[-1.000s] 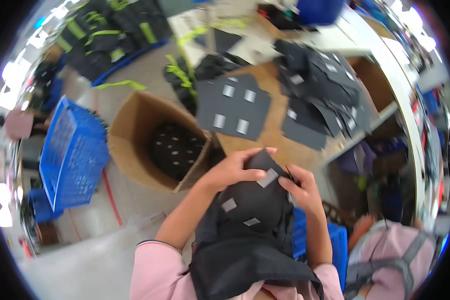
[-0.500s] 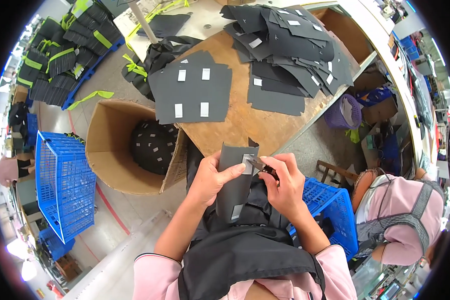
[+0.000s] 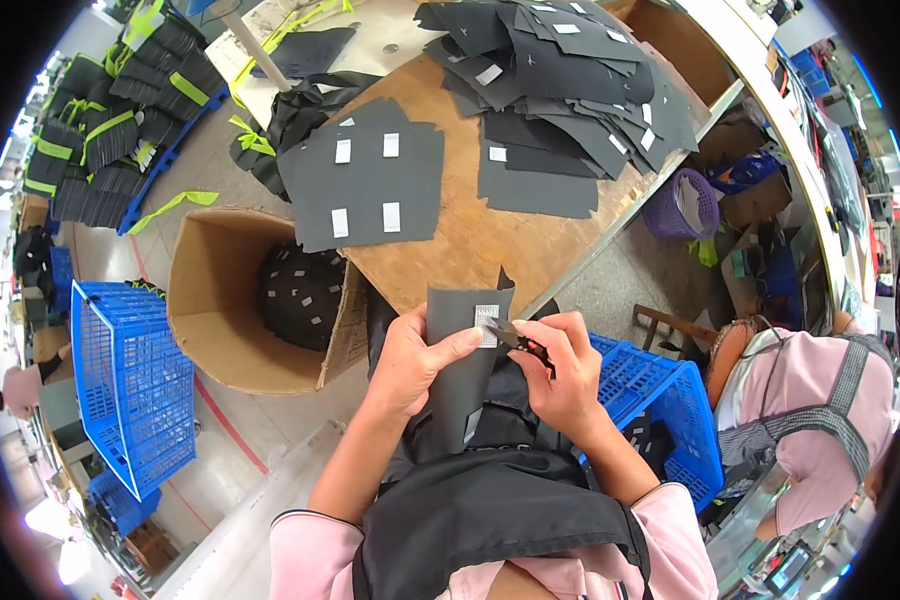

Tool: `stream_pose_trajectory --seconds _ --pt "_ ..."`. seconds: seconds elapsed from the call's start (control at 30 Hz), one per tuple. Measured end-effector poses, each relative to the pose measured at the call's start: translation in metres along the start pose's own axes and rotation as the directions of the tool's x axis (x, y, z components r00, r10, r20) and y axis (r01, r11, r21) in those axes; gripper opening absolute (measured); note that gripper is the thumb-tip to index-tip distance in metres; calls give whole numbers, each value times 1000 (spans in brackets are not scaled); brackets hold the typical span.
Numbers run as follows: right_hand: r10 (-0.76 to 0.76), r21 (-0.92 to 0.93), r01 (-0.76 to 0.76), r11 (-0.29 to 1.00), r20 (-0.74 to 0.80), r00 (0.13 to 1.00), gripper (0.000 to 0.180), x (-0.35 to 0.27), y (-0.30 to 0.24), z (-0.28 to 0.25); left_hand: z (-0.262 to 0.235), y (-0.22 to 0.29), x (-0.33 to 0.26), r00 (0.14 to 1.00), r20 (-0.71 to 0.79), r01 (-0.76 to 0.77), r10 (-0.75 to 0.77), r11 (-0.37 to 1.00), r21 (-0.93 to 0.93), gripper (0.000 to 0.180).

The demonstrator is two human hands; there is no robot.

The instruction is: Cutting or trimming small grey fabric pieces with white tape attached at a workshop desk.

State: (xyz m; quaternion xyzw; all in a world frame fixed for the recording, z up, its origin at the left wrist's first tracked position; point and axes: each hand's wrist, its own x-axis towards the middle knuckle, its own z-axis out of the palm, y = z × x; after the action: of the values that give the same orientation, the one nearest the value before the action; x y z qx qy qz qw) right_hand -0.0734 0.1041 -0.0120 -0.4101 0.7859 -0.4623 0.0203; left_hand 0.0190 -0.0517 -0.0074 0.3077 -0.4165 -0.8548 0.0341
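My left hand [image 3: 410, 362] is closed on a dark grey fabric panel [image 3: 454, 380], its thumb lying over the front beside a white patch [image 3: 486, 326]. The panel hangs curved in front of my apron, and a second white patch [image 3: 472, 424] shows lower down. In my right hand [image 3: 562, 368] is a small pair of thread snips [image 3: 518, 342], gripped between thumb and fingers. The tips of the snips lie at the edge of the upper patch. Whether the blades touch a thread there is too small to tell.
Ahead, a wooden table [image 3: 470, 236] bears a flat panel with white patches [image 3: 362, 182] and a heaped stack of panels [image 3: 570, 95]. A cardboard box [image 3: 205, 300] with panels inside and a blue crate [image 3: 135, 390] stand left. Another blue crate [image 3: 660, 385] and a co-worker [image 3: 820, 420] are at right.
The panel has turned, so the upper white patch faces more fully toward me. My right hand and the snips have shifted slightly left and down. The view has swung a little.
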Motion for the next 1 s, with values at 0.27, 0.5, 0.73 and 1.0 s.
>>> stream_pose_trajectory --seconds 0.27,0.5,0.73,1.0 --pt "-7 10 7 1000 -43 999 30 2 2 3 1 0 -1 999 19 30 -29 999 -24 34" --pt "-41 16 42 999 -72 997 29 -2 3 0 -1 -2 -2 999 35 35 -35 999 11 30" --pt "-16 69 24 997 -109 994 32 8 3 -11 -1 2 -3 998 39 37 -41 995 96 31" --pt "-33 -1 33 999 0 999 35 3 4 -7 2 5 -3 997 48 51 -58 990 130 28"
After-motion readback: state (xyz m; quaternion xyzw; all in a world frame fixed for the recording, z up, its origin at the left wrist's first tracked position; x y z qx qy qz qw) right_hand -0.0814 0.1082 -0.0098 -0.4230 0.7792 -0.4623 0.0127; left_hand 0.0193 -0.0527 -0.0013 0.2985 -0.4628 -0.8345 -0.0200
